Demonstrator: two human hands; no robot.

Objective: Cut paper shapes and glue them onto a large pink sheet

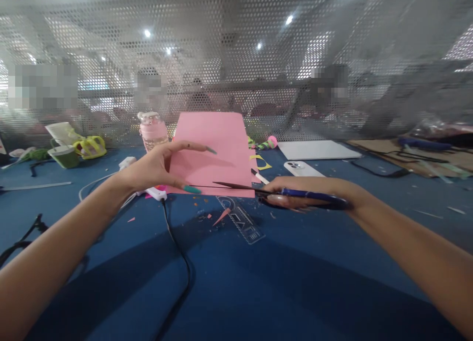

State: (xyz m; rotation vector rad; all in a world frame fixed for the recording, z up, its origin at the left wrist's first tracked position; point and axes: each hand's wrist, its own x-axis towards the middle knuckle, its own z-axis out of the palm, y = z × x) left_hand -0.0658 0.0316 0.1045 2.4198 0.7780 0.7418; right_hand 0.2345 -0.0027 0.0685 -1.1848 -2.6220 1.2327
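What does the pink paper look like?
The pink paper is a plain, matte rectangular sheet, possibly thin card, with no print. It stands tilted back, its bottom edge near the blue table. The left hand grips its left edge, green-nailed fingers spread across its face. Scissors in the right hand meet its bottom edge from the right.

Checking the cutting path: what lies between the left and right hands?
Head view: the lower edge of the pink sheet and the blades of the scissors.

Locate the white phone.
Head view, right of centre: the white phone lies on the blue table, right of the pink paper, just beyond the right hand.
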